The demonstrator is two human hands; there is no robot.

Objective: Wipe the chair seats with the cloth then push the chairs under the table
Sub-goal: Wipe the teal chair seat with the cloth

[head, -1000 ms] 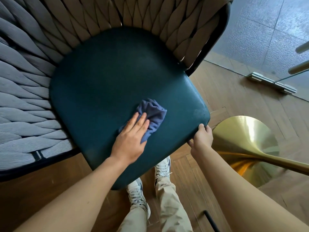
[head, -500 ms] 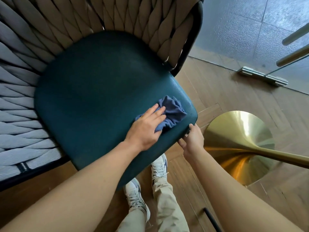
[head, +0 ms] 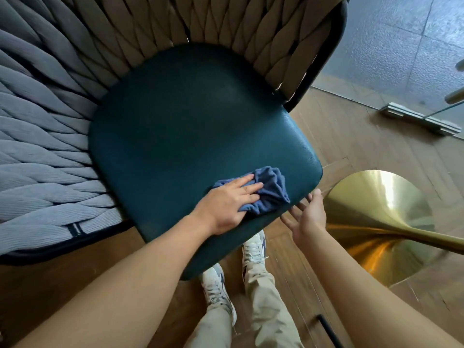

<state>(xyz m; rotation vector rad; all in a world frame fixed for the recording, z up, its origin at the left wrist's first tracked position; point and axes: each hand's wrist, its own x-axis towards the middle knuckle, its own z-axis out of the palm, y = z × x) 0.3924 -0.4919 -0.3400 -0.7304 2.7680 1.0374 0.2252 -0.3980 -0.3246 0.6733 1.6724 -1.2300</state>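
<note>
Two hands at work on one chair: left hand point(head: 232, 202) flat on the blue cloth point(head: 266, 190), fingers straight and pressing it down onto the front right corner of the teal seat cushion point(head: 180, 136); right hand point(head: 307, 213) open, fingers spread, palm up just beside the cushion's front edge, fingertips near or touching the underside of that edge, cannot tell which. Bunched and soft, the cloth, probably light and limp, likely to fold and slide under a flat palm rather than keep any shape; best driven by pressure from above, with the fingers spread over its middle so none trails off the rim. Leather-like grain on the cushion, seemingly smooth and fairly firm, so little drag expected against the cloth. Wide woven-rope backrest point(head: 226, 26) on a dark metal frame point(head: 319, 64), judged sturdy and moderately heavy; sensible holds for the push to come: the frame's top rail or the seat's front edge, not the soft rope weave. Gold trumpet-shaped table base point(head: 376, 209) just beside the seat's right corner on the wooden herringbone floor point(head: 351, 141), close enough to catch a chair leg if pushed in off-line. White sneakers point(head: 253, 249) partly under the seat's front edge. Wiping seemingly near the last corner; pushing not yet begun.
</note>
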